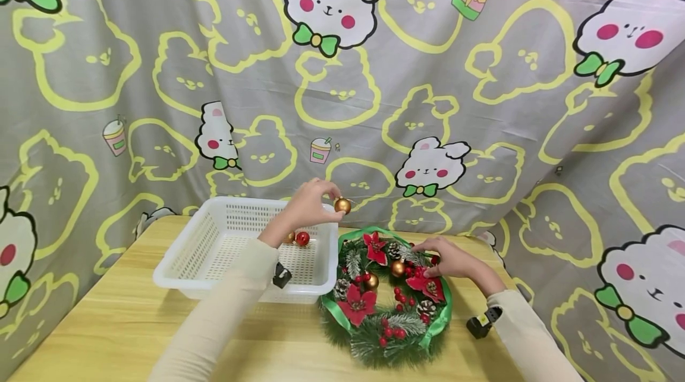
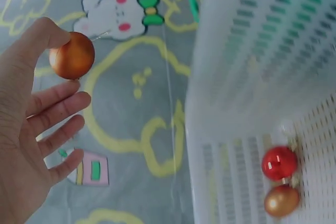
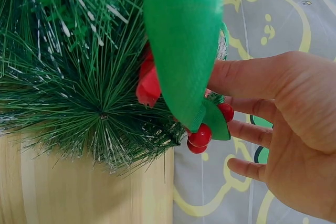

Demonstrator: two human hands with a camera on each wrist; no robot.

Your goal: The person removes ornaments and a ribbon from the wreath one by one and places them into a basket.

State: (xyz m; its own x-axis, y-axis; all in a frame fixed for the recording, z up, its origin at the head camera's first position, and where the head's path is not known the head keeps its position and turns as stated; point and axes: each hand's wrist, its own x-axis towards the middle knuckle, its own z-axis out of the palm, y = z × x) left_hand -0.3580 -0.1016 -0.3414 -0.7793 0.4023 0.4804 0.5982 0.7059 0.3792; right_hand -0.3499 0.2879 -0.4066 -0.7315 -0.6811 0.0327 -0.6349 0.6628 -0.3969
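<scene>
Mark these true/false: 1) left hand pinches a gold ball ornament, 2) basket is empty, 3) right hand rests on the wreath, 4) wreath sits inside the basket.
1) True: the left hand pinches the shiny gold ball ornament.
2) False: the white perforated plastic basket holds a red bauble and a gold bauble.
3) True: the right hand touches the green pine Christmas wreath.
4) False: it lies on the wooden table beside the basket.
</scene>
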